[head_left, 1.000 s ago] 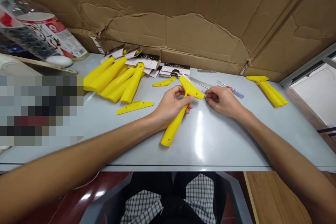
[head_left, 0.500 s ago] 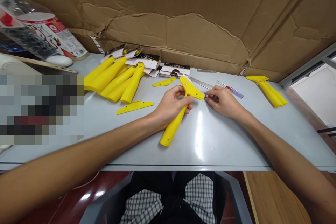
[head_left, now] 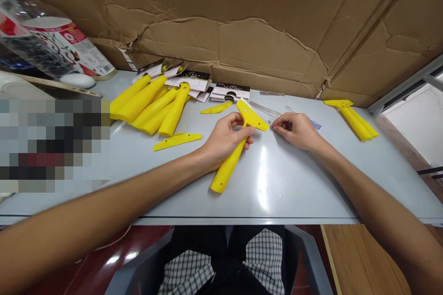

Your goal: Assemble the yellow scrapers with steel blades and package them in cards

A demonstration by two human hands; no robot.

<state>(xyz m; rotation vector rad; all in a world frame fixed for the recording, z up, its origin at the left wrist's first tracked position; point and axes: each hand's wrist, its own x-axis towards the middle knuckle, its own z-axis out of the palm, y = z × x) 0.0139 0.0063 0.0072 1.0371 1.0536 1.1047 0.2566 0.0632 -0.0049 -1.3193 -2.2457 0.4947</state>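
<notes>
My left hand point(head_left: 228, 138) is wrapped round the neck of a yellow scraper point(head_left: 230, 163), whose wide head points up and right while its handle slopes toward me. A screw shows in the head's upper end. My right hand point(head_left: 294, 130) is just right of the head, thumb and forefinger pinched at the tabletop near small metal pieces point(head_left: 270, 122); what they hold is too small to tell. Behind them lie a metal blade point(head_left: 265, 109) and a screwdriver point(head_left: 314, 123), partly hidden by my right hand.
Several yellow handles point(head_left: 148, 101) with cards lie at the left, near a loose yellow plate point(head_left: 177, 141) and a smaller one point(head_left: 217, 108). More yellow handles point(head_left: 358, 120) lie right. Cardboard point(head_left: 221, 46) stands behind; plastic bottles point(head_left: 72, 46) are at the back left.
My right hand has shifted slightly right, away from the scraper head, uncovering small metal pieces and covering more of the screwdriver. My left hand and the scraper have barely moved.
</notes>
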